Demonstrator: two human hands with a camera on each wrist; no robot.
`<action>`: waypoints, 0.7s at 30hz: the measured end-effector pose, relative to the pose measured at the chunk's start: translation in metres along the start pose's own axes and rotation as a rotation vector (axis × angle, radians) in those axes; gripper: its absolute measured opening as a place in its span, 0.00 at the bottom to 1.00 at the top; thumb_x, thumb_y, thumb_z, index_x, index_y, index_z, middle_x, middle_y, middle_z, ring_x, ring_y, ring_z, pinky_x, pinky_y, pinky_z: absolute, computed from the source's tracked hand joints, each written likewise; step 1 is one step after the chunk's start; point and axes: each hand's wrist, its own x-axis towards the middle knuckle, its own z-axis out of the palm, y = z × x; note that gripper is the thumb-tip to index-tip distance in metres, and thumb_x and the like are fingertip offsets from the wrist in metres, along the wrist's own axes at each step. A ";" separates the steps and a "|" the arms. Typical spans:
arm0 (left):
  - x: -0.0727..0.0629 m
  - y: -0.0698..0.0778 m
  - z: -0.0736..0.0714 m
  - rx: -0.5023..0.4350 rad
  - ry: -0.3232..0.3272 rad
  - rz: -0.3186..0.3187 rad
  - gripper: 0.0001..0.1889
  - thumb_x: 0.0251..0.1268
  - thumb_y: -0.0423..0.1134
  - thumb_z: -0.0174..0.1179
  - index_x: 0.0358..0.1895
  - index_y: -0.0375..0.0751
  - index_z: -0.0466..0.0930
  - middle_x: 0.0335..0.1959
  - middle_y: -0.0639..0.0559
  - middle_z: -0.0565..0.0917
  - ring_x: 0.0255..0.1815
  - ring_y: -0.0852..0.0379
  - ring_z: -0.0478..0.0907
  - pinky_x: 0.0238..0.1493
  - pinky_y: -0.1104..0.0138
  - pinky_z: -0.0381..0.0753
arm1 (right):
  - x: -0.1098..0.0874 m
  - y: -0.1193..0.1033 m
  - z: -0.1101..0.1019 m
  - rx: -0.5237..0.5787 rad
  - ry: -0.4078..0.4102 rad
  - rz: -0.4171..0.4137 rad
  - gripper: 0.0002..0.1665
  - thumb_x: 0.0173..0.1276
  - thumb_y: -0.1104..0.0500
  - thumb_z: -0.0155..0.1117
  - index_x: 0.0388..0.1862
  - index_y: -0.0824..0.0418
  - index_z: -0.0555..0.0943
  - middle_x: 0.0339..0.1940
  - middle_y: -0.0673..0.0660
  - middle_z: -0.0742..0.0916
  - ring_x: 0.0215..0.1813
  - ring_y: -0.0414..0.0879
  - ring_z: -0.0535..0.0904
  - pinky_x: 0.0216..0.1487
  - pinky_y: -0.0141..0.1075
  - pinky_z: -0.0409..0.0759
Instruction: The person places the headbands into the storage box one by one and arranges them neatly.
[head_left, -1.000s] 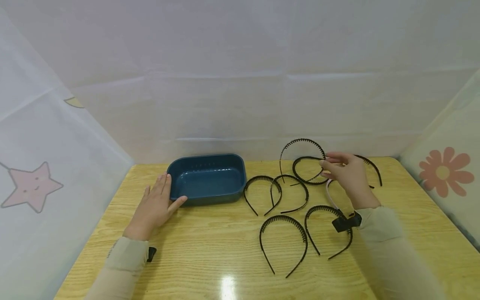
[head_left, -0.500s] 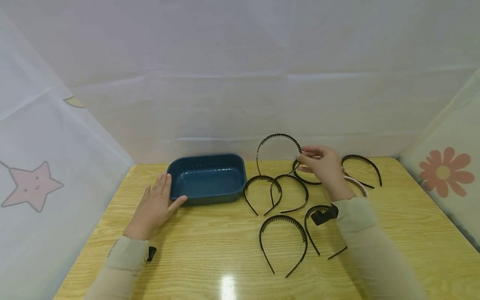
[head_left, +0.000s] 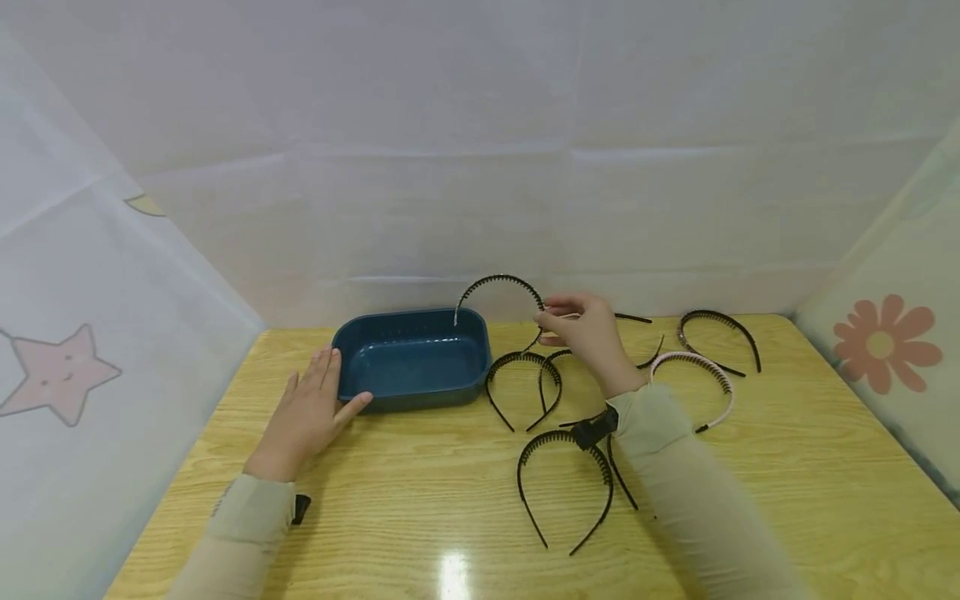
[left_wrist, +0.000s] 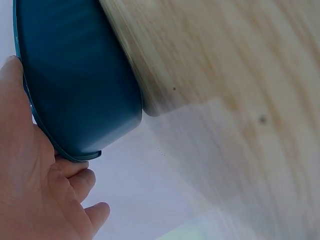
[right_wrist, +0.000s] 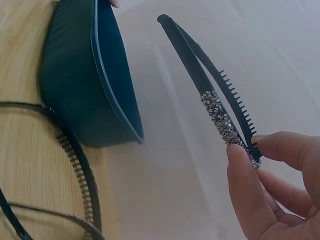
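Observation:
My right hand [head_left: 588,333] pinches a black toothed headband [head_left: 501,277] between thumb and fingers, holding it raised beside the box's right end. One arm of the headband overlaps the box's back rim in the head view. Silvery sparkling stones cover part of the headband [right_wrist: 220,120] in the right wrist view. My left hand [head_left: 300,417] rests at the left end of the deep blue rectangular box [head_left: 420,401], fingers fairly straight along its side and thumb at the front rim. The box [left_wrist: 80,65] stands upright, and only its bare blue inside shows.
Several black headbands lie on the wooden table [head_left: 375,517] to the box's right, including a front one [head_left: 564,435] and a far right one [head_left: 720,316]. A pink headband [head_left: 693,357] lies among them. My right forearm hides parts of some. A white cloth [head_left: 420,167] hangs behind.
My right hand has carried the held headband leftward from over the other headbands to the box's right end. The pink headband shows more fully. My left hand and the box have stayed put.

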 end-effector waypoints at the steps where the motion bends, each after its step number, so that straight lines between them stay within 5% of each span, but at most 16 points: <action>1: 0.000 0.001 0.000 -0.005 -0.002 0.001 0.53 0.75 0.69 0.43 0.80 0.26 0.36 0.81 0.29 0.40 0.82 0.33 0.36 0.77 0.35 0.36 | 0.001 0.001 0.004 -0.005 -0.002 0.002 0.23 0.69 0.64 0.70 0.62 0.68 0.79 0.50 0.63 0.81 0.47 0.53 0.85 0.45 0.43 0.89; 10: 0.001 0.002 -0.001 -0.010 0.002 -0.007 0.53 0.75 0.70 0.43 0.80 0.26 0.37 0.81 0.29 0.39 0.82 0.34 0.35 0.77 0.35 0.36 | 0.006 0.004 0.041 -0.018 -0.035 0.000 0.22 0.69 0.64 0.70 0.60 0.67 0.81 0.48 0.63 0.81 0.44 0.51 0.85 0.41 0.39 0.89; 21: 0.001 0.004 -0.002 -0.002 0.001 -0.011 0.53 0.75 0.69 0.43 0.80 0.26 0.38 0.81 0.29 0.41 0.82 0.32 0.38 0.77 0.35 0.38 | 0.020 0.020 0.081 -0.048 0.025 -0.013 0.20 0.67 0.65 0.72 0.57 0.68 0.81 0.46 0.62 0.83 0.42 0.56 0.86 0.45 0.50 0.88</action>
